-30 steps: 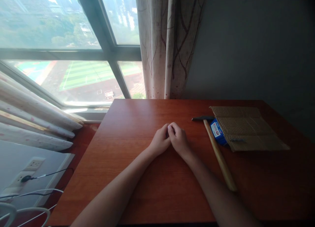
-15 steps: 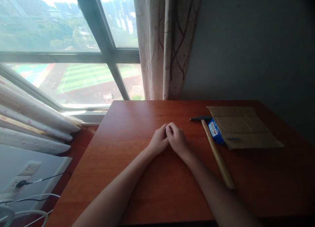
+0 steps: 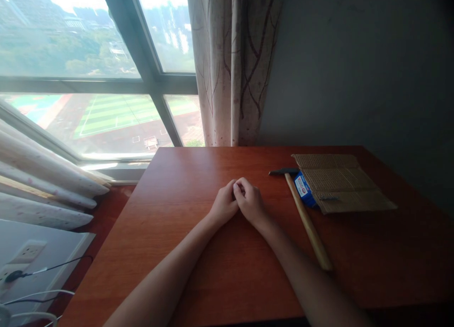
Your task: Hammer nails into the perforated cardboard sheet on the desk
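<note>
My left hand (image 3: 224, 203) and my right hand (image 3: 250, 200) rest together on the wooden table (image 3: 184, 185), fingers curled and touching at the tips. No object shows in either hand, though the inner sides of the fingers are hidden. To the right of my hands lies a hammer (image 3: 308, 220) with a pale wooden handle and a dark head pointing left. Beside it a blue box (image 3: 304, 190) with a white label is partly covered by a flat piece of brown cardboard (image 3: 340, 175). Small metal pieces, perhaps nails or screws, (image 3: 329, 198) lie on the cardboard's near part.
A window (image 3: 117, 114) and a pale curtain (image 3: 216, 71) stand behind and left of the table. Another curtain (image 3: 46, 175) hangs at the left. Below it are a wall socket (image 3: 28, 252) and several cables. A grey wall (image 3: 347, 71) rises behind on the right.
The view has shifted a little, so everything appears slightly farther left. My hands stay together in the same pose, and the hammer, box and cardboard have not moved on the table.
</note>
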### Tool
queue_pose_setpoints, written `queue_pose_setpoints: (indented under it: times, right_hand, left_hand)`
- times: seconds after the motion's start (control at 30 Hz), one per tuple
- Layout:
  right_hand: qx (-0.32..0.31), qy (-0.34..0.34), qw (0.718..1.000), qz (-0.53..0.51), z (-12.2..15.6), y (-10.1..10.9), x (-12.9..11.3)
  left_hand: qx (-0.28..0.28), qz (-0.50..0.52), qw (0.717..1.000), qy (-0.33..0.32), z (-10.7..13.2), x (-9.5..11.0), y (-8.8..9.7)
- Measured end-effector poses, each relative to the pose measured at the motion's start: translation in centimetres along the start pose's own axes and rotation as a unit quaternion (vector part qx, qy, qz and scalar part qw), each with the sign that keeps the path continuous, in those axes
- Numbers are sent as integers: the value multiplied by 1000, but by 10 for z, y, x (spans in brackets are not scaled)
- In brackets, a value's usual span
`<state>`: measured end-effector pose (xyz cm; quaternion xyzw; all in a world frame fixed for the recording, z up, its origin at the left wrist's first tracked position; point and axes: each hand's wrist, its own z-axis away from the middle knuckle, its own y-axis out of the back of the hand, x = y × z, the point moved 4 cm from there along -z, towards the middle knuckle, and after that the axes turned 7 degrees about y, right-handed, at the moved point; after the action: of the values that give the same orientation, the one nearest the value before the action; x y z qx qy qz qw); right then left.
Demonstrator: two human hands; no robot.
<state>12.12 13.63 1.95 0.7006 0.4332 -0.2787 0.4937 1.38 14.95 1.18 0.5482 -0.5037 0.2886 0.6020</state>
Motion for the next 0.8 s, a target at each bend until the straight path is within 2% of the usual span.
queue_pose_setpoints:
  times: [0.37, 0.63, 0.8]
  right_hand:
    - [-1, 0, 1000, 24, 2, -2, -2]
    - [-7, 3, 998, 62, 3, -2, -3]
    - [-18, 7, 994, 104, 3, 1, -14]
  left_hand:
    - [15, -8, 1000, 5, 2, 6, 0]
    - [3, 3, 1000, -10, 2, -1, -1]
    - [-13, 25, 999, -31, 2, 1, 0]
